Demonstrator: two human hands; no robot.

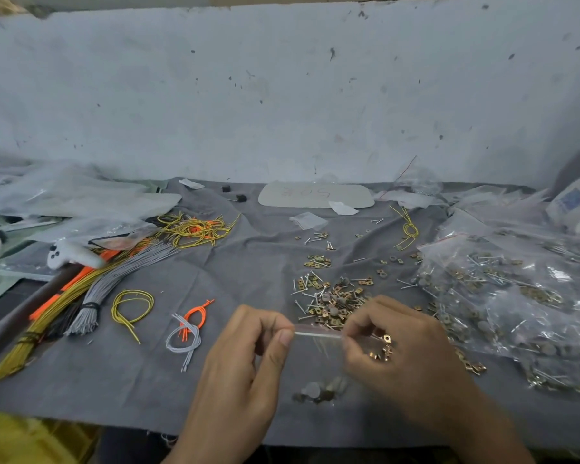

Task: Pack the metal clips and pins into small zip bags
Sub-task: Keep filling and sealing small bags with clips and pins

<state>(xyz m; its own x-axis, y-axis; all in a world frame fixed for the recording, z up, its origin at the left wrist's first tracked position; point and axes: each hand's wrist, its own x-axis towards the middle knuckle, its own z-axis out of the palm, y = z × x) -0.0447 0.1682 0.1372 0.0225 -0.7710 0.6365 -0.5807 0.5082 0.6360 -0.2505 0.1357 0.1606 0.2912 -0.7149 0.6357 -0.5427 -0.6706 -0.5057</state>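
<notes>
While the left hand (pixel 248 356) pinches one end of the zip bag (pixel 318 361), the right hand (pixel 399 346) pinches the other. Clips and pins (pixel 332 304) lie just behind it.

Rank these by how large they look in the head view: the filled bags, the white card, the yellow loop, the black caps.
1. filled bags
2. white card, though it lies far back
3. yellow loop
4. black caps, also far back

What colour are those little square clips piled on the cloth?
Brassy gold; the square clips show best in the head view.
</notes>
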